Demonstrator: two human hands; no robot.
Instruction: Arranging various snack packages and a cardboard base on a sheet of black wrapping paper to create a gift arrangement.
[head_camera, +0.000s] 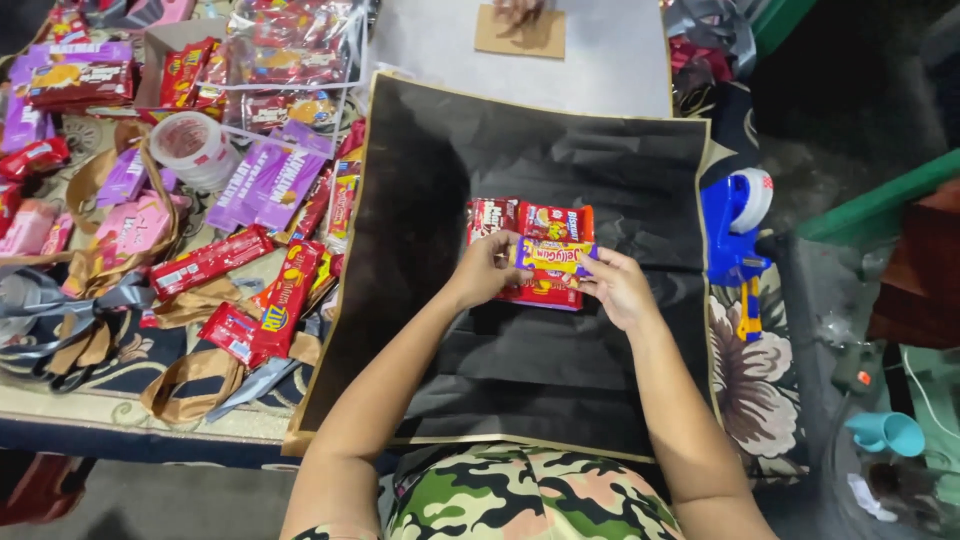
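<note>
Gift-packing table: snack packets (250, 290), ribbons (60, 310)

In the upper left of the frame a heap of snack packets (250, 190) in red, purple and pink lay on a patterned cloth. Among them stood a roll of clear tape (193, 147), and below it brown and grey ribbons (95, 320) were spread in loops toward the lower left. A clear plastic bag of packets (290, 60) lay at the top. At the top centre a small brown card (520, 33) rested on a grey sheet (610, 60). At the right a blue tape dispenser (733, 235) lay on the flowered cloth (760, 390). In the lower right corner was a light blue cup (890, 432).
</note>
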